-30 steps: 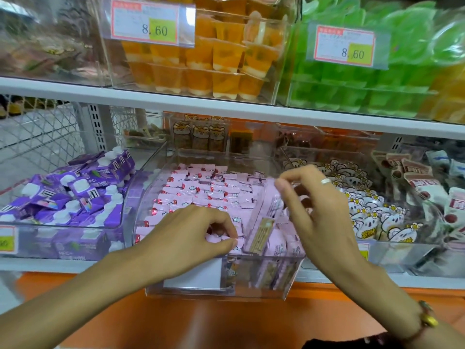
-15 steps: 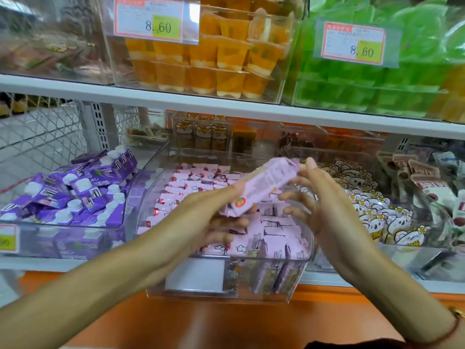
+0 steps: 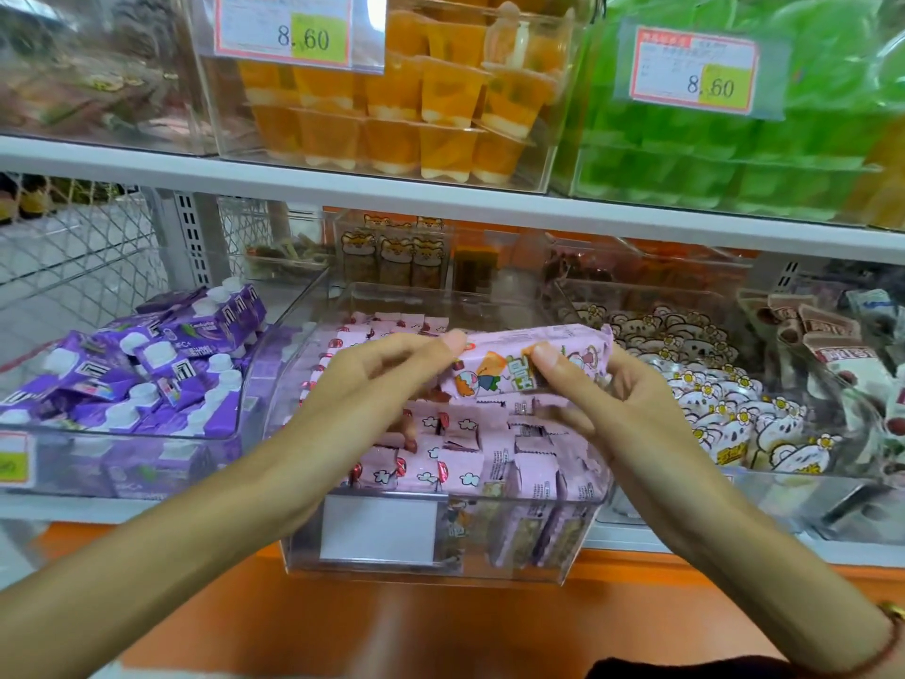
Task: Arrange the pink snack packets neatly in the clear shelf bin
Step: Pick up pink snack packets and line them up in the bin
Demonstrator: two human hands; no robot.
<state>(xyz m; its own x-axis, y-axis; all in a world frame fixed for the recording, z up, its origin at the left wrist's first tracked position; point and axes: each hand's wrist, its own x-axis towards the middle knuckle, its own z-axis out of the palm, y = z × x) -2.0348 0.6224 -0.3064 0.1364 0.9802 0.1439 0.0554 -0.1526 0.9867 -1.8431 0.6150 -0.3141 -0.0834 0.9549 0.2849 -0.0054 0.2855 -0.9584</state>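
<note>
Right, the packet [image 3: 526,365] is a long pink one, held level above the bin [image 3: 431,563], over the rows of packets already inside. You have it by both ends: left hand [image 3: 377,384] with thumb on the top edge and fingers curled under the left end, right hand [image 3: 602,399] with thumb pressed on the printed face and fingers wrapped behind. Both grips closed on it, neither slack.

Step in hand, by my read: set this one down into the stack. Do it well: keep it level and lined up with the rows below. The front right of the bin looks looser, with packets standing on edge against the clear wall, so that seems the likely slot. Lower both ends together, don't let one tip first or it may wedge crooked. Ease off the squeeze; the wrapper is thin and will crumple. Release only once it rests on its neighbours, then press it flat with straight fingers.

Around it: purple cartons [image 3: 161,370] in the bin to the left, white cartoon packs [image 3: 734,419] in the bin to the right, orange jelly cups [image 3: 416,110] on the shelf above with price tags [image 3: 289,31].
</note>
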